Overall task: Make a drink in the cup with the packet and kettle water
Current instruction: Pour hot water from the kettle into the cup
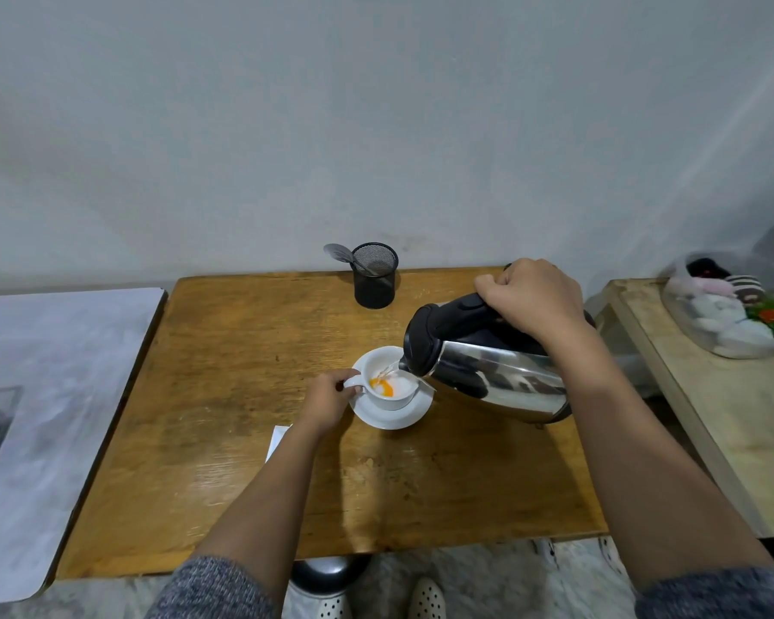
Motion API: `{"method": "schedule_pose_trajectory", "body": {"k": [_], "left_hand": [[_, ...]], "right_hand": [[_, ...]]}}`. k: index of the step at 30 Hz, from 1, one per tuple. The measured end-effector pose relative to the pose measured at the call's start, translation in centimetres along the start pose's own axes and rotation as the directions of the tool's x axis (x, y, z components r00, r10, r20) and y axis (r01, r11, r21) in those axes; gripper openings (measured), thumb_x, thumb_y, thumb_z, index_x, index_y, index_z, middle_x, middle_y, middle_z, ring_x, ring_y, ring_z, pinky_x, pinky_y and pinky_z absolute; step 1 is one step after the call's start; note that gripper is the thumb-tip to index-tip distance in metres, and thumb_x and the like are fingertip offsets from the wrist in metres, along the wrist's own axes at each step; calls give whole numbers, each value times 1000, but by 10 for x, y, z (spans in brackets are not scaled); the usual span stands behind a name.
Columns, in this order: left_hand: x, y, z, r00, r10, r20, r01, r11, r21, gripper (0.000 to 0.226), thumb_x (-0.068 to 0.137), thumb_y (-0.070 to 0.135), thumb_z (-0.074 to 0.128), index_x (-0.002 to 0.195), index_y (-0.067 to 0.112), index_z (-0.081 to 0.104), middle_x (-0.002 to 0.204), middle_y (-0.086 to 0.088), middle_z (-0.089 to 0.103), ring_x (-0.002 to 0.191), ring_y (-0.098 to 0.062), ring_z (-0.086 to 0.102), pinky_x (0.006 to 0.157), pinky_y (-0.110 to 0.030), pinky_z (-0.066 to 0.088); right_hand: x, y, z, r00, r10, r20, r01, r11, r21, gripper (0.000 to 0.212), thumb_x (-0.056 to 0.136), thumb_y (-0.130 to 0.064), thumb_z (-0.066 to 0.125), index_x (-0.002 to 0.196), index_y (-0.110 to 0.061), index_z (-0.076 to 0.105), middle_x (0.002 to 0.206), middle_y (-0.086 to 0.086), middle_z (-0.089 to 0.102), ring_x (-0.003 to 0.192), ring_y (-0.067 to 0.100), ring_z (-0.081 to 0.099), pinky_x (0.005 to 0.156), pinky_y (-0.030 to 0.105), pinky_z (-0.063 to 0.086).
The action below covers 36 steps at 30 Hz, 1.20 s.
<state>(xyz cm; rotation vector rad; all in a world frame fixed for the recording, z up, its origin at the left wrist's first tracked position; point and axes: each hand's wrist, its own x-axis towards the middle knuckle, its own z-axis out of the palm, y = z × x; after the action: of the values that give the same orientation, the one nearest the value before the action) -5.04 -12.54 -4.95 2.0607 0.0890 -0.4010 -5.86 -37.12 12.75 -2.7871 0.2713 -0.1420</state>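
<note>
One cup (pixel 392 386) on one saucer (pixel 392 417), frame centre; left hand (pixel 327 402) pinches its handle. Right hand (pixel 528 297) grips one tilted kettle (pixel 483 373), pouring. Worktop (pixel 242 440) bare lower left.

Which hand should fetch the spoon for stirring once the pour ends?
Probably the left hand: it only steadies the cup handle, while the right hand grips the tilted kettle. The spoon stands in the mesh holder.

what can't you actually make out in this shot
Head view only:
- Packet: mostly hidden under the left forearm; print unreadable.
- Cup fill level: kettle spout covers its right side.
- Kettle handle: wrapped by the right hand.
- Bin contents on the side table: blurred, cut by the right edge.
</note>
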Motion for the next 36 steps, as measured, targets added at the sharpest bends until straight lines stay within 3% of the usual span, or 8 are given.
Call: {"method": "schedule_pose_trajectory", "body": {"k": [6,12,25,36], "left_hand": [[-2,2,0,1000,24,3,-24,1000,7,29,84,4,61,112,5,64,116,-15,64,99,-22,54,84,-32,42],[1,0,-1,1000,25,6,-25,999,34,30,83,6,61,113,6,63,119,-15,65,103,-25,56,85,-32,43],[-1,4,0,999,41,-9,-40,994,98,23,86,4,56,106,8,65,111,-14,67,92,-21,55,77,-31,42],[-2,6,-2,996,88,31,-92,977,191,20,87,8,57,105,7,65,106,-16,68,87,-21,53,73,-30,39]], "right_hand": [[-4,3,0,1000,11,-27,-12,1000,-6,50,85,-33,45,39,-18,33,40,-4,30,41,18,32,47,25,23],[-5,4,1,999,14,-32,-15,1000,-27,50,86,-34,44,40,-18,33,41,-4,29,41,19,32,48,24,25],[-2,3,1,999,-11,-43,9,999,-41,47,85,-35,43,43,-16,40,45,0,38,46,21,40,48,24,30],[-1,3,2,999,-39,-30,37,998,-53,46,85,-34,42,42,-17,37,44,-1,33,45,21,36,52,28,33]]}}
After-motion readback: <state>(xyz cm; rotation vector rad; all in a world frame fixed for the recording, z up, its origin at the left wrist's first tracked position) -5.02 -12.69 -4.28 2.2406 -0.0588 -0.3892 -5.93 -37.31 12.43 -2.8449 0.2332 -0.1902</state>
